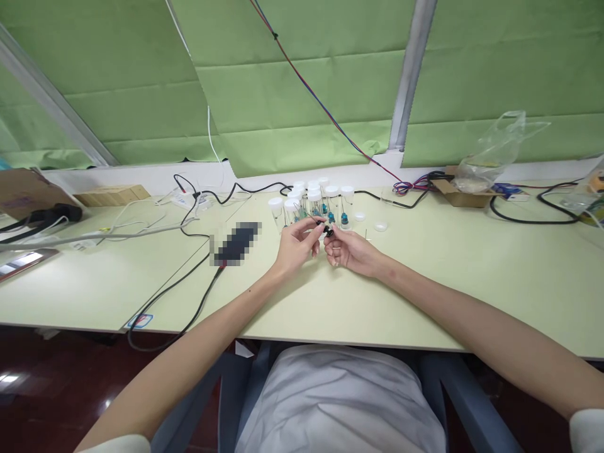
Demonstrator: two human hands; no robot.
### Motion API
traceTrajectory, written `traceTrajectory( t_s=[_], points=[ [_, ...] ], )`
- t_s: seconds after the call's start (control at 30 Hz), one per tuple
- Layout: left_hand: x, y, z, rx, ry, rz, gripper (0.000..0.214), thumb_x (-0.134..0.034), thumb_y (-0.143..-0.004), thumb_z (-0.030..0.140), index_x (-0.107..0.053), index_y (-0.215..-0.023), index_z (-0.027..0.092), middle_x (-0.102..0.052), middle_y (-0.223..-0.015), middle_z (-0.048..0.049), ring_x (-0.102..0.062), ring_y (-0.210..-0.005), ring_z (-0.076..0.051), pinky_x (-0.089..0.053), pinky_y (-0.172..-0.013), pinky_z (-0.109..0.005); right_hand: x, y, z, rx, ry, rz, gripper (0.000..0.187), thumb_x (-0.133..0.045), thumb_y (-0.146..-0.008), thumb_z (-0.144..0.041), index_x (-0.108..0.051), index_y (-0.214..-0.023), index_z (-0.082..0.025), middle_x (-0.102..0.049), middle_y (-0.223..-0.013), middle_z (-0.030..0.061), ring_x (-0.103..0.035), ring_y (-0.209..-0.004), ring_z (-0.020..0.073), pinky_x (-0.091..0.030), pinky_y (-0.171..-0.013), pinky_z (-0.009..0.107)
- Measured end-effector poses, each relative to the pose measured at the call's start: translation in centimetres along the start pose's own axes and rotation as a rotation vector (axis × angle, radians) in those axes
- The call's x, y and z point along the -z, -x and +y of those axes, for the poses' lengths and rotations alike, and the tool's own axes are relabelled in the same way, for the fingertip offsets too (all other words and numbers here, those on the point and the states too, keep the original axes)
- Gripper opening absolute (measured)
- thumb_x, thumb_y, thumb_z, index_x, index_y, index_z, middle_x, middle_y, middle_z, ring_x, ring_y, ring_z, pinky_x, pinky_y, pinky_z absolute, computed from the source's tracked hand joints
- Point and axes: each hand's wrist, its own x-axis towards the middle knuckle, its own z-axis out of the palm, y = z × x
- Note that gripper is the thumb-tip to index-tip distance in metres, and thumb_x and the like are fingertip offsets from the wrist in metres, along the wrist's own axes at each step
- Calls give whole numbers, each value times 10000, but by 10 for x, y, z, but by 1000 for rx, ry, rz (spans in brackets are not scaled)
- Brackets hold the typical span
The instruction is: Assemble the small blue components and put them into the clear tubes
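Note:
A small black part [328, 231] with a rounded end sits between my two hands; its exact kind is too small to tell. My left hand [296, 244] pinches it from the left with thumb and forefinger. From the other side, the thumb and curled fingers of my right hand [352, 253] close on it. Just beyond my hands stands a cluster of clear vials [346, 204] with white caps, several with a teal piece and thin dark wire inside. Two loose white caps, a nearer cap [380, 226] and a farther cap [359, 216], lie right of the vials.
A pixelated dark device [238, 243] with a black cable lies left of my hands. An open cardboard box [460, 194] with a plastic bag [488, 157] is at the back right. Black cables [533, 220] loop at right. The table's front edge [349, 343] runs before my lap.

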Motion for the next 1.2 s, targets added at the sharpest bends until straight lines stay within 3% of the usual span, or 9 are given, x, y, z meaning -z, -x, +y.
traceTrajectory(
  t_s=[0.1,0.2,0.33,0.5,0.6,0.83,0.9,1.07,1.2],
  points=[
    [0,0,-1,0,0,3,364,-778,-788,459,-725,-959,143,-666,-831,-39,-493,-461,-63,-430,-424,-235,0,0,-1,-42,-10,20,422,-549,-990,-503,-628,-791,-139,-618,-615,8,-588,-484,111,-474,-503,239],
    [2,0,-2,-2,-7,5,376,-779,-785,470,-723,-967,147,-665,-833,-38,-495,-461,-65,-424,-422,-237,1,1,-1,23,-39,-6,275,-705,-907,-418,-629,-883,-154,-643,-683,-7,-622,-539,113,-490,-546,234],
    [3,0,-2,1,-23,-4,363,-767,-799,468,-720,-973,152,-649,-799,-27,-494,-462,-67,-420,-423,-233,3,1,0,86,-44,-38,259,-819,-809,-316,-622,-865,-157,-641,-731,-20,-642,-604,105,-503,-602,228],
    [1,0,-1,5,-19,-5,352,-772,-795,450,-722,-971,150,-675,-834,-42,-490,-462,-65,-431,-427,-235,4,-2,2,13,-2,-25,384,-570,-986,-479,-638,-805,-148,-615,-622,1,-608,-527,117,-494,-546,245],
    [1,0,-1,6,-25,-7,344,-768,-800,446,-726,-970,150,-677,-839,-44,-495,-460,-68,-432,-430,-238,3,-3,2,-50,-8,-4,476,-469,-1013,-544,-625,-791,-154,-625,-617,18,-602,-509,125,-495,-525,253],
    [3,0,0,0,-48,-6,346,-763,-805,464,-728,-965,159,-651,-765,-25,-495,-465,-78,-432,-438,-243,0,1,-1,71,-41,-48,204,-734,-895,-340,-634,-883,-163,-658,-747,-8,-651,-614,116,-521,-611,240],
    [3,0,0,2,-41,-7,355,-767,-799,467,-728,-970,158,-661,-784,-29,-498,-468,-77,-434,-439,-243,1,0,0,71,-30,-48,224,-694,-926,-362,-635,-855,-157,-644,-713,-7,-640,-597,115,-519,-604,241],
    [1,0,-1,15,-24,-18,360,-771,-795,462,-726,-973,152,-684,-834,-41,-497,-467,-69,-433,-436,-240,3,-2,2,-30,27,-25,498,-433,-1023,-555,-620,-803,-149,-625,-628,26,-594,-516,127,-495,-528,256],
    [1,0,0,5,-32,-6,346,-768,-799,460,-729,-961,157,-673,-824,-37,-498,-466,-68,-429,-435,-237,2,0,0,9,0,-55,354,-614,-946,-526,-612,-909,-174,-644,-699,-4,-609,-547,117,-500,-555,245]
  ],
)
